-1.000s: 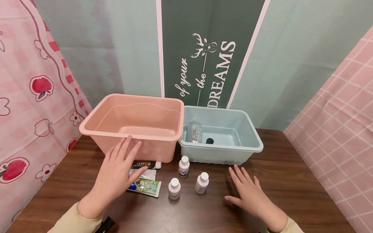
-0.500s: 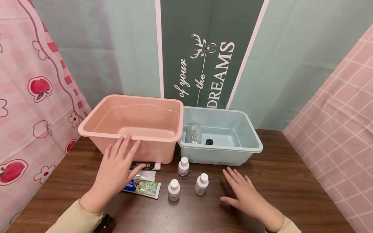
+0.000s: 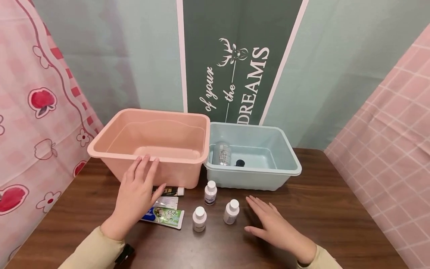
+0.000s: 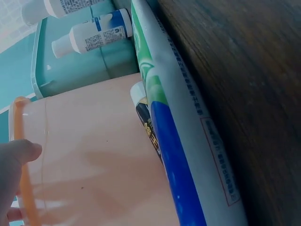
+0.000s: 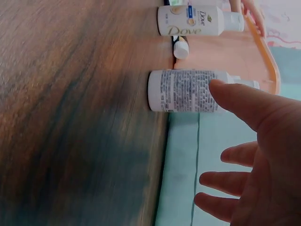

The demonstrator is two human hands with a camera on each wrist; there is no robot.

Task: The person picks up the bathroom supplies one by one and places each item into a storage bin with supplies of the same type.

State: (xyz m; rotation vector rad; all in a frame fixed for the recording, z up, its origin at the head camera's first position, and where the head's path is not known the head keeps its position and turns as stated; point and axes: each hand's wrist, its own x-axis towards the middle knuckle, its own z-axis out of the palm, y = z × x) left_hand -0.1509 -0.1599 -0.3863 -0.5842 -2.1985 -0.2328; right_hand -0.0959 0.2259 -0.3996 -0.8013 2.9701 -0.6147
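Observation:
My left hand (image 3: pixel 136 196) hovers over the tubes with spread fingers, its fingertips at the front rim of the pink bin (image 3: pixel 111 155). Below it lie a black tube (image 3: pixel 173 191) with a white cap, a pale tube (image 3: pixel 169 203) and a green-and-blue toothpaste tube (image 3: pixel 168 217), each partly covered by the hand. Relaxed and holding nothing, my right hand (image 3: pixel 275 228) is just right of a small white bottle (image 3: pixel 231 212). Two more white bottles stand upright nearby, a back one (image 3: pixel 210 193) and a front one (image 3: pixel 199 219); one label reads Dove (image 5: pixel 190 21) in the right wrist view.
Beside the pink bin stands a light blue bin (image 3: pixel 248 177), holding a clear bottle (image 3: pixel 223 154) and a small black round thing (image 3: pixel 240 163). Curtains hang behind and on both sides of the wooden table (image 3: pixel 336 209). A black object (image 3: pixel 125 254) lies by the left sleeve.
My right hand has moved left, closer to the right-hand white bottle. The left hand stays over the tubes, shifting only slightly. Bottles, tubes and bins keep their places.

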